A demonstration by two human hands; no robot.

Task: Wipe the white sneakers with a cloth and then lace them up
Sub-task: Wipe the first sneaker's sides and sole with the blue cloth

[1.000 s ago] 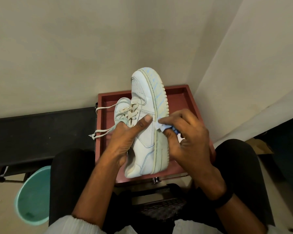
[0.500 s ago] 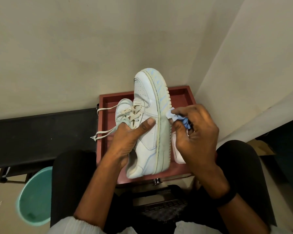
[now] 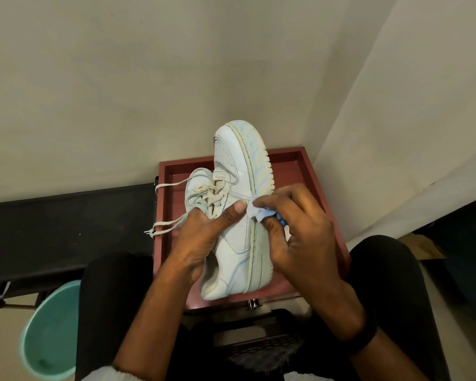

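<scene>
Our left hand (image 3: 204, 237) grips sneaker (image 3: 239, 215) at frame centre; right hand (image 3: 300, 232) pinches cloth (image 3: 260, 211) against sole edge.

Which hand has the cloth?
The right hand pinches the pale blue cloth against the sole edge of the sneaker. The left hand holds no cloth and only grips the shoe, thumb across its side.

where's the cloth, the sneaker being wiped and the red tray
cloth (image 3: 260, 211): head view, pale fold against the sole edge
sneaker (image 3: 237, 243): head view, side panel of the upper
red tray (image 3: 289, 171): head view, bare floor at the far right
</scene>
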